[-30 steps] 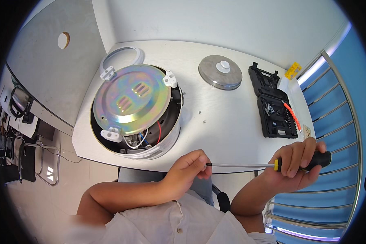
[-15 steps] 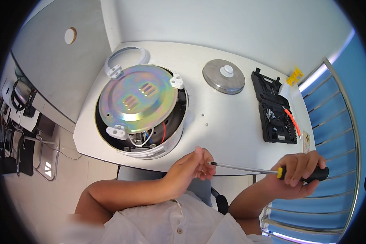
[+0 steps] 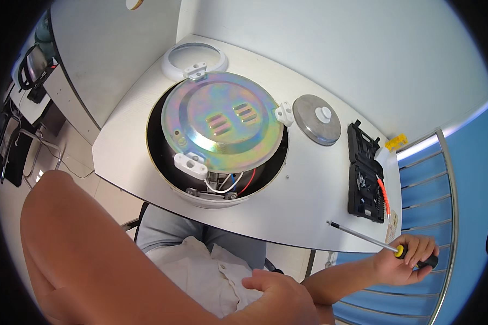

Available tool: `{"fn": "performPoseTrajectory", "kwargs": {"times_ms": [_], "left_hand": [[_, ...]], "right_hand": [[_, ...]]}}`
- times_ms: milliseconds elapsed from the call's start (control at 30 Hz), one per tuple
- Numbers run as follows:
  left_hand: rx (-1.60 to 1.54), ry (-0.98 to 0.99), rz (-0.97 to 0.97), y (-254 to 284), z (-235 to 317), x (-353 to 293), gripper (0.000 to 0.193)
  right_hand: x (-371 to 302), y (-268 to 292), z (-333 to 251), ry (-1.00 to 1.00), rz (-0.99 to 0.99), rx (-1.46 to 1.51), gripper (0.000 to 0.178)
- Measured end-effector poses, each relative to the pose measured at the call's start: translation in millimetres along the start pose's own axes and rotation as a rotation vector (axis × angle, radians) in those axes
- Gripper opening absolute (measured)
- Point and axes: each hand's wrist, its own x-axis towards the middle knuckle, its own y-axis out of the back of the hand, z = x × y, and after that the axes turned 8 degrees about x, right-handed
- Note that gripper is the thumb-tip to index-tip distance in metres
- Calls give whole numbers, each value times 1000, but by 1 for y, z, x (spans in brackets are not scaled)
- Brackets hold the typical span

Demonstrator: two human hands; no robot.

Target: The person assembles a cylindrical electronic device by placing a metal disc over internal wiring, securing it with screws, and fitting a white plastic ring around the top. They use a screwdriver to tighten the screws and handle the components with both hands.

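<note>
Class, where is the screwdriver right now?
In the head view's lower right, the screwdriver is in the right hand, below the open black tool case, its tip pointing up-left.

From the wearer's head, one fisheye camera looks down over both hands (image 3: 391, 268) and the tabletop (image 3: 317, 181).

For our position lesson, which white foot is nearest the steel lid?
The rightmost white foot on the plate; the upper-left foot and lower-left foot are farther.

At lower right, a long black-handled metal screwdriver (image 3: 363, 236) lies before a black rectangular plastic case (image 3: 365, 165).
</note>
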Motion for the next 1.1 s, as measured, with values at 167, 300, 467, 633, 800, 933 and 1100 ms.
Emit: {"fn": "performPoseTrajectory", "kwargs": {"times_ms": [167,300,467,633,800,933,1100], "left_hand": [[297,193,117,4,5,-17,16],[482,312,327,-6,-6,-38,15],[-35,90,627,-36,-60,-75,13],[-507,264,1180,-95,-108,-100,26],[-501,506,1309,-114,-122,-75,33],[-428,497,1190,-126,-134,-69,33],[-588,481,1262,-122,-132,-59,34]], "right_hand": [[4,-11,24,-53,-32,5,26],[13,-36,66,-196,-91,70,25],[27,-61,137,-419,-133,95,30],[34,-82,207,-691,-200,17,26],[25,-97,239,-792,-265,-21,29],[24,-96,243,-712,-302,7,35],[31,-95,230,-410,-248,-45,45]]}}
